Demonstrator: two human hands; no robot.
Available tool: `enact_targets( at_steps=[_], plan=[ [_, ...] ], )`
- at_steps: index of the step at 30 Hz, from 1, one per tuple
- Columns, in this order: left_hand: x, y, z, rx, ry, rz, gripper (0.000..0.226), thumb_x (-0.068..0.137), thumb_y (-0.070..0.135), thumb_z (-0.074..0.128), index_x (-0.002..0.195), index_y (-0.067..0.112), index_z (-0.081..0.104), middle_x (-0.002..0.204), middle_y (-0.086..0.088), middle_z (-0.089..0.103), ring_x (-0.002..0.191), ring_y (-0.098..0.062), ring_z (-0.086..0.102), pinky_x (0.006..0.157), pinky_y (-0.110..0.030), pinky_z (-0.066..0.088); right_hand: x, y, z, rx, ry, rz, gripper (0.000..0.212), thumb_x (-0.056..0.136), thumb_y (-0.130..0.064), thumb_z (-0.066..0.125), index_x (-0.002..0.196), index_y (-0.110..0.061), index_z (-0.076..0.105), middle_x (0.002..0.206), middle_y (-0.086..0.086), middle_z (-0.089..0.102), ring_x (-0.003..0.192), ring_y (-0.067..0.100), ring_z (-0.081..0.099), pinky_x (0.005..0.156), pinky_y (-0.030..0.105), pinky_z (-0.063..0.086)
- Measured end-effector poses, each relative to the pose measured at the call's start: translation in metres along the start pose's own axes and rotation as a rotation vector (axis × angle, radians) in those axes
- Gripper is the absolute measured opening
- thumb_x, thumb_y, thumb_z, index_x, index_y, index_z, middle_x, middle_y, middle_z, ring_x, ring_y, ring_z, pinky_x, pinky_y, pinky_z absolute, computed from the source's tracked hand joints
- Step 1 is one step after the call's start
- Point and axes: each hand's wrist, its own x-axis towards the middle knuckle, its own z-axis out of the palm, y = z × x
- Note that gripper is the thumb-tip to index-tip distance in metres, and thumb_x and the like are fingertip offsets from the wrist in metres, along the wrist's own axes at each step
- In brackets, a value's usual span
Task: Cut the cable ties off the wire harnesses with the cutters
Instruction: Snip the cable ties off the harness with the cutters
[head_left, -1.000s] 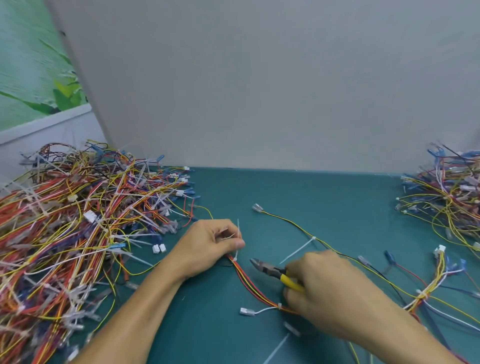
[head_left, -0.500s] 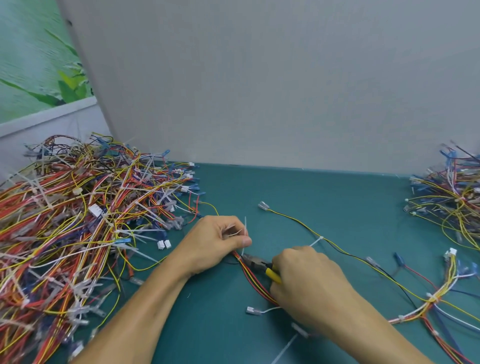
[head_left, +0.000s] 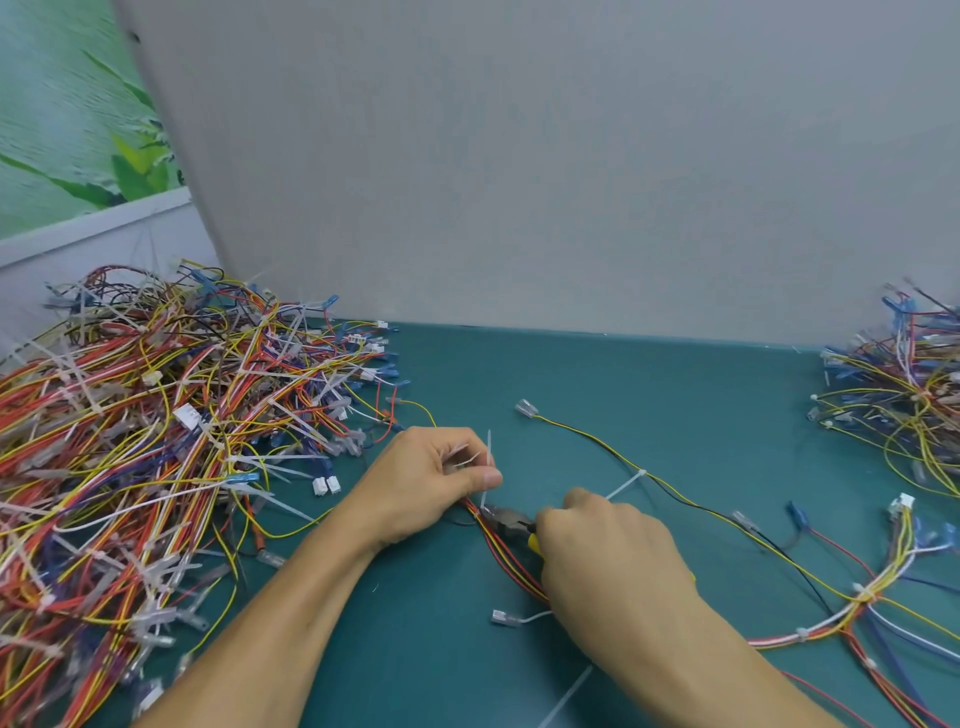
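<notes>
On the green table (head_left: 623, 389), the left hand (head_left: 423, 486) pinched a wire harness (head_left: 511, 564) beside its upright white cable tie (head_left: 489, 452). The right hand (head_left: 608, 561) gripped yellow-handled cutters (head_left: 506, 519), whose tip was at the tie's base. A tangled pile (head_left: 156, 441) lay left.

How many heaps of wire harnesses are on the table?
2. A large heap lies at the left; a smaller heap sits at the right edge, partly out of frame, so more may lie beyond.
</notes>
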Motion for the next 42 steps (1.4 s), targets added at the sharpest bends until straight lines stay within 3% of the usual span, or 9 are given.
enact_targets(
  at_steps=[9, 15, 23, 26, 30, 33, 35, 38, 42],
  plan=[
    [0.001, 0.001, 0.000, 0.015, 0.006, 0.000, 0.013, 0.081, 0.016, 0.073, 0.071, 0.016, 0.065, 0.067, 0.001, 0.061, 0.063, -0.011, 0.048, 0.067, -0.029, 0.042, -0.003, 0.001, 0.003, 0.015, 0.029, -0.074, 0.017, 0.091, -0.004, 0.038, 0.090, -0.020, 0.034, 0.070, 0.003, 0.017, 0.097, 0.024, 0.055, 0.047, 0.030, 0.012],
    [0.001, 0.002, 0.000, 0.016, 0.009, -0.007, 0.012, 0.079, 0.020, 0.073, 0.070, 0.018, 0.065, 0.066, 0.004, 0.061, 0.062, -0.010, 0.049, 0.067, -0.028, 0.042, 0.000, 0.006, 0.005, 0.014, 0.030, -0.077, 0.017, 0.091, -0.006, 0.041, 0.084, -0.019, 0.033, 0.070, 0.001, 0.020, 0.071, 0.032, 0.037, 0.045, 0.031, 0.014],
    [0.001, 0.005, 0.000, -0.013, 0.010, -0.025, 0.013, 0.074, 0.027, 0.071, 0.069, 0.018, 0.064, 0.064, 0.003, 0.059, 0.063, -0.012, 0.047, 0.065, -0.029, 0.039, 0.001, 0.007, 0.004, 0.002, 0.025, -0.095, 0.030, 0.088, -0.001, 0.042, 0.070, -0.017, 0.024, 0.070, 0.002, 0.022, 0.072, 0.034, 0.039, 0.045, 0.031, 0.015],
    [0.001, 0.006, 0.000, -0.069, 0.023, -0.024, 0.015, 0.082, 0.010, 0.073, 0.070, 0.014, 0.064, 0.065, 0.004, 0.059, 0.063, -0.010, 0.047, 0.064, -0.025, 0.039, 0.002, 0.007, 0.005, -0.006, 0.018, -0.106, 0.019, 0.088, -0.001, 0.043, 0.082, -0.016, 0.034, 0.070, 0.002, 0.021, 0.085, 0.034, 0.054, 0.045, 0.031, 0.015],
    [0.001, 0.005, -0.001, -0.125, 0.074, -0.026, 0.020, 0.085, 0.004, 0.068, 0.069, 0.014, 0.061, 0.062, 0.007, 0.054, 0.060, -0.007, 0.043, 0.059, -0.018, 0.035, -0.005, 0.007, 0.003, 0.017, 0.057, -0.095, 0.018, 0.087, -0.004, 0.047, 0.091, -0.018, 0.037, 0.074, 0.007, 0.026, 0.080, 0.029, 0.049, 0.046, 0.031, 0.012],
    [0.003, 0.003, -0.001, -0.141, 0.111, -0.017, 0.015, 0.086, 0.005, 0.067, 0.073, 0.009, 0.062, 0.066, 0.003, 0.054, 0.064, -0.011, 0.044, 0.062, -0.024, 0.036, -0.016, 0.014, 0.000, -0.013, 0.133, -0.094, 0.043, 0.042, -0.016, 0.082, 0.071, -0.016, 0.051, 0.069, 0.008, 0.049, 0.057, 0.028, 0.054, 0.046, 0.028, 0.016],
    [0.004, 0.002, 0.001, -0.120, 0.136, -0.014, 0.013, 0.086, 0.006, 0.067, 0.075, 0.008, 0.063, 0.065, 0.007, 0.056, 0.062, -0.008, 0.046, 0.061, -0.022, 0.037, -0.019, 0.026, 0.001, -0.049, 0.257, -0.084, 0.041, 0.026, -0.007, 0.076, 0.058, -0.016, 0.051, 0.059, 0.007, 0.049, 0.043, 0.027, 0.047, 0.046, 0.028, 0.019],
    [0.005, 0.007, 0.002, -0.103, 0.155, 0.005, 0.012, 0.090, 0.005, 0.061, 0.079, 0.007, 0.062, 0.050, 0.016, 0.051, 0.046, 0.003, 0.039, 0.048, -0.010, 0.030, -0.012, 0.057, 0.004, -0.076, 0.406, -0.027, 0.029, 0.041, 0.003, 0.060, 0.062, -0.014, 0.053, 0.062, 0.009, 0.051, 0.048, 0.030, 0.049, 0.042, 0.032, 0.029],
    [0.007, 0.024, 0.002, -0.232, 0.221, 0.025, 0.016, 0.094, -0.001, 0.051, 0.083, 0.008, 0.058, 0.052, 0.010, 0.054, 0.042, -0.003, 0.032, 0.043, -0.013, 0.024, 0.004, 0.091, 0.010, -0.092, 0.392, 0.101, 0.024, 0.061, -0.003, 0.068, 0.078, -0.013, 0.054, 0.077, 0.006, 0.057, 0.069, 0.031, 0.054, 0.051, 0.034, 0.034]
  ],
)
